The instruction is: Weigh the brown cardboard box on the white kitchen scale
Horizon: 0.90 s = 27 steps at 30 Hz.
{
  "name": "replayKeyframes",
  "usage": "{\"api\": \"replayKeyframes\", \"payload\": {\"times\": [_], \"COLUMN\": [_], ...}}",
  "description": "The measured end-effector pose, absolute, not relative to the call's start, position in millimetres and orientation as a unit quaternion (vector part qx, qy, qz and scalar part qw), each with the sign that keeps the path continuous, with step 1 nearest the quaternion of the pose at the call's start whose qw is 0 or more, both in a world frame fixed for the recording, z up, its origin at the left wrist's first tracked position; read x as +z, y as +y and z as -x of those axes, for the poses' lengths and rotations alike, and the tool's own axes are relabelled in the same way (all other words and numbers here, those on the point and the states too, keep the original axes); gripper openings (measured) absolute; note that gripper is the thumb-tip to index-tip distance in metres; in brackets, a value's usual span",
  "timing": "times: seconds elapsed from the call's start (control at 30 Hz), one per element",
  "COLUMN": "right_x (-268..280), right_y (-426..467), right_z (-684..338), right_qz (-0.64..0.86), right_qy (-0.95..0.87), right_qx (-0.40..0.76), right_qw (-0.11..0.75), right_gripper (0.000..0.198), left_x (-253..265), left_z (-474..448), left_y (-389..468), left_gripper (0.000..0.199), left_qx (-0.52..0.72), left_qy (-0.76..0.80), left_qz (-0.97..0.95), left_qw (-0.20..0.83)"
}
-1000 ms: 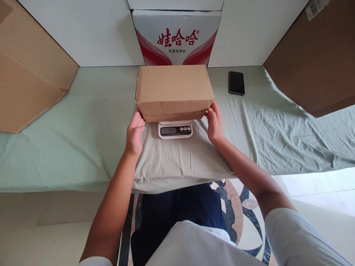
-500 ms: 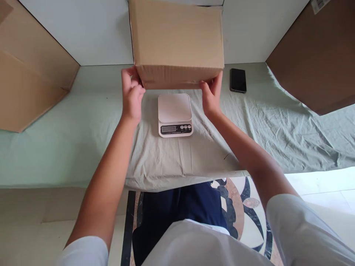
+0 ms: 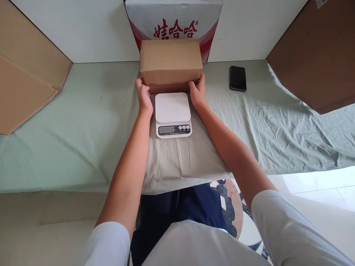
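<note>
A closed brown cardboard box (image 3: pixel 172 57) is held between my two hands at the back of the cloth-covered table, behind the scale. My left hand (image 3: pixel 144 94) grips its near left corner, and my right hand (image 3: pixel 198 91) grips the near right corner with the thumb on the front face. Just in front of the box lies a white digital kitchen scale (image 3: pixel 173 108), its platform bare and its display blank. Whether the box's underside fully rests on the cloth I cannot tell.
A white and red printed carton (image 3: pixel 174 13) stands behind the box. To the right lies a black smartphone (image 3: pixel 237 78). Large cardboard pieces flank the table at left (image 3: pixel 30 70) and right (image 3: pixel 316 55). Green cloth (image 3: pixel 83 122) covers the table.
Both hands have brought the cardboard box down and closer together above the table, uncovering the printed carton behind it. The scale and phone stay in place.
</note>
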State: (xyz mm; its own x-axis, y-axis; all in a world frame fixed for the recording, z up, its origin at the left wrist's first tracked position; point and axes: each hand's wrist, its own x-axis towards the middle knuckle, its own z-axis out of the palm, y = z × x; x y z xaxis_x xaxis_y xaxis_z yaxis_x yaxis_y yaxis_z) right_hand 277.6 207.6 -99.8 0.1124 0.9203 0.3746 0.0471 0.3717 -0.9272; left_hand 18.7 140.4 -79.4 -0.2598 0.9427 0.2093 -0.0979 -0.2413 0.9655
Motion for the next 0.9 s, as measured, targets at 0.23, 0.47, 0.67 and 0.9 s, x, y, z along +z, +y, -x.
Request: {"api": "replayKeyframes", "payload": {"times": [0.23,0.47,0.67,0.9], "right_x": [-111.8,-121.1,-122.4,-140.0], "right_y": [214.8,218.1,232.2,266.4], "right_z": [-279.9,-284.9,-304.8,-362.2], "right_qz": [0.452,0.451,0.464,0.503], "right_qy": [-0.585,-0.625,-0.583,-0.595], "right_qx": [0.337,0.317,0.315,0.276], "right_qw": [0.583,0.553,0.588,0.563], "right_gripper": [0.048,0.046,0.050,0.055], "left_x": [-74.0,-64.3,-60.4,-63.9], "left_z": [-25.3,-32.6,-14.9,49.0], "left_y": [133.4,126.8,126.7,122.0], "left_gripper": [0.043,0.039,0.064,0.072], "left_qx": [0.676,0.684,0.693,0.686], "left_qy": [0.473,0.481,0.495,0.513], "left_qz": [-0.412,-0.382,-0.336,-0.327], "left_qw": [0.386,0.394,0.402,0.398]}}
